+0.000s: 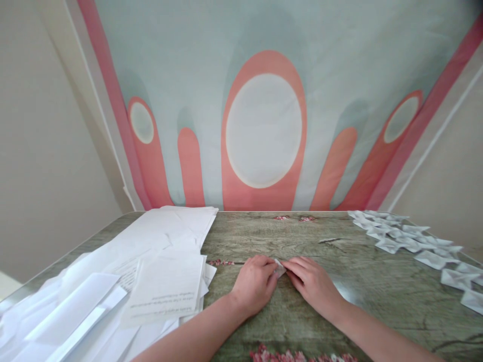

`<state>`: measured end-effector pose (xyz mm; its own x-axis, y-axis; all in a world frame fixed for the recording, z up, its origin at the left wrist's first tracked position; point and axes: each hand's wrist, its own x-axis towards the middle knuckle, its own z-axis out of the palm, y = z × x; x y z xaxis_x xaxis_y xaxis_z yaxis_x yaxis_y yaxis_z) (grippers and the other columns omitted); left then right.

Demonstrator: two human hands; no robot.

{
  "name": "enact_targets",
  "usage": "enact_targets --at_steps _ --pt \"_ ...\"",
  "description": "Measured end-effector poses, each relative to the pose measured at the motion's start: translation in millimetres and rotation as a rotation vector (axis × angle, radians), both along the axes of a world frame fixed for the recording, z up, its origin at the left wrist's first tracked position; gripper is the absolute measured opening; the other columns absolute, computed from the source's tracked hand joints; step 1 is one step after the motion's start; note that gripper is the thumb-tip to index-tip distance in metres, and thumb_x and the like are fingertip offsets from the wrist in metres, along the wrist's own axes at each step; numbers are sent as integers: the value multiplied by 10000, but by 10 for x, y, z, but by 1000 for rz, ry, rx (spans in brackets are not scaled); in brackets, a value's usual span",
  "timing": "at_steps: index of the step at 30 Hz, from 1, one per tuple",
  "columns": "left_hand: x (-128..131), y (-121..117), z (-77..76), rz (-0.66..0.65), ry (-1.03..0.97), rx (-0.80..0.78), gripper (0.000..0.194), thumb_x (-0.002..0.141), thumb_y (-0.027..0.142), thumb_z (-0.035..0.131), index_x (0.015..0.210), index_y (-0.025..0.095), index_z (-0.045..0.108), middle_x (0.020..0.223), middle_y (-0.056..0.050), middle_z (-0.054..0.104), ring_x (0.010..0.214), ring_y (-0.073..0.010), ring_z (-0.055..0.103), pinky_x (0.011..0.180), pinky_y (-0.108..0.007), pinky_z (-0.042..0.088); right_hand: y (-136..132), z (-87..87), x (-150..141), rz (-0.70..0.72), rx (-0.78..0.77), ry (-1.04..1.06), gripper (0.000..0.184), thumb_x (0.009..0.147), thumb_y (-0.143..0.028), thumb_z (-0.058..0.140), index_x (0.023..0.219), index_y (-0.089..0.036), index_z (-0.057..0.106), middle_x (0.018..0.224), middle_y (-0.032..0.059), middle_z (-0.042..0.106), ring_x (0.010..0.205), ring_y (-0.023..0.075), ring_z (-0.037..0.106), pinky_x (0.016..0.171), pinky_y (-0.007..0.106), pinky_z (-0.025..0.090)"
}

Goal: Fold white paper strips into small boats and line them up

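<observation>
My left hand (253, 284) and my right hand (314, 285) rest side by side on the table (377, 296), fingertips meeting. Between them they pinch a small folded piece of white paper (279, 268), most of it hidden under the fingers. Both hands have their fingers curled and pressed down on it. A loose pile of white sheets (158, 271), some printed, lies just left of my left hand.
Several small folded white paper shapes (415, 244) lie in rows at the table's right side. The table has a wood-grain cover with pink flower prints. Behind it hangs a pale blue and pink cloth (264, 125); plain walls stand at both sides.
</observation>
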<state>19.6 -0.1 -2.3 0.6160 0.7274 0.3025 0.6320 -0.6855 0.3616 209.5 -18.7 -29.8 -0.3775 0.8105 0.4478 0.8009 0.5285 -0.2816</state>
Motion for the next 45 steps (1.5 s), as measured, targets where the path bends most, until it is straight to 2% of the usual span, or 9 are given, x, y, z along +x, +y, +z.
enact_targets --at_steps 5,11,16,20,26,31,36,40,45 --pt "-14 4 10 -3 -1 -10 302 780 371 600 1038 213 606 1002 -44 605 931 -216 541 843 -328 423 45 -37 38 22 49 18 195 869 -173 493 1005 -235 619 848 30 628 795 186 566 733 338 444" --pt "-10 8 -5 9 -20 -5 305 745 346 644 1019 216 611 972 -38 622 908 -210 552 825 -318 418 27 -3 18 56 60 42 208 888 -177 461 1009 -243 617 844 29 630 779 187 568 708 340 441" --pt "-9 8 -19 35 -52 5 143 791 217 570 912 237 645 865 -18 640 838 -189 562 758 -288 406 -12 71 -40 117 77 106 199 902 -201 435 987 -229 613 837 34 623 784 180 568 709 330 448" --pt "-1 28 -28 59 -194 -83 165 825 196 511 849 231 670 812 -11 652 781 -169 568 720 -264 396 -51 100 -65 123 67 194 183 897 -214 449 1020 -226 583 876 37 616 815 178 563 754 334 441" --pt "57 78 -59 138 -590 -479 203 800 313 550 756 147 658 650 -4 595 614 -137 514 580 -221 388 -60 116 -71 42 -120 412 185 858 -288 518 1026 -211 534 939 47 588 799 166 555 740 295 445" --pt "99 27 -18 39 -847 -584 202 747 340 629 705 145 662 783 -20 552 776 -149 504 720 -231 394 -82 183 -124 66 -302 499 120 833 -320 542 856 -202 553 769 -2 570 711 148 525 658 246 417" --pt "125 -19 -18 6 -917 -677 227 762 359 621 714 138 640 770 -16 526 743 -132 483 709 -232 385 -92 178 -153 57 -354 586 245 865 -375 475 713 -189 519 652 -34 472 639 123 450 604 222 367" --pt "132 -5 -82 42 -900 -780 249 755 379 621 752 132 587 706 -1 539 638 -112 482 644 -231 395 -73 161 -130 7 -410 662 278 870 -420 448 735 -189 521 629 -41 446 604 119 421 565 221 343" --pt "129 -5 -94 87 -773 -677 176 764 294 594 837 135 573 787 -23 576 673 -128 521 642 -236 422 -46 143 -88 -29 -415 636 294 875 -425 427 714 -190 498 615 -40 444 591 121 415 560 229 342"
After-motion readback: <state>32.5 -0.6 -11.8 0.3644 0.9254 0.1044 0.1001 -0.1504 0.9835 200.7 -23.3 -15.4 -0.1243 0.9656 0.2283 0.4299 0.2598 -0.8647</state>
